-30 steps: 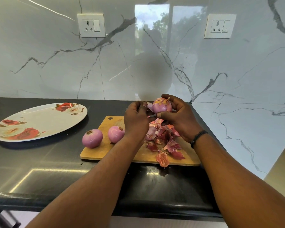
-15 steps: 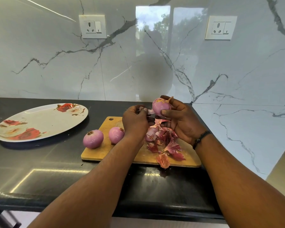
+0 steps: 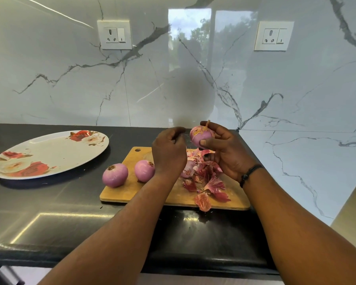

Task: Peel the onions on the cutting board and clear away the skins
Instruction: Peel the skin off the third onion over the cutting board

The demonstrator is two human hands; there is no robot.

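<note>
My right hand [image 3: 226, 153] grips a partly peeled purple onion [image 3: 199, 135] above the far side of the wooden cutting board [image 3: 136, 194]; bits of dry skin and a stem stub still cling to its top. My left hand [image 3: 169, 151] hovers just left of that onion, a small gap apart. Its fingers are curled and pinched together, seemingly on a thin scrap of onion skin that is mostly hidden. Two peeled onions, one [image 3: 115, 175] and another [image 3: 144, 170], sit on the board's left end. A heap of red skins [image 3: 206, 182] lies on the right half.
A white oval plate with red flowers [image 3: 47, 155] lies on the black counter [image 3: 49, 212] left of the board. One skin piece [image 3: 202, 201] hangs over the board's front edge. The marble wall stands right behind and wraps round on the right.
My left hand has pulled away leftward from the held onion, opening a gap. The right hand has lifted the onion slightly. The two onions on the board have not moved.
</note>
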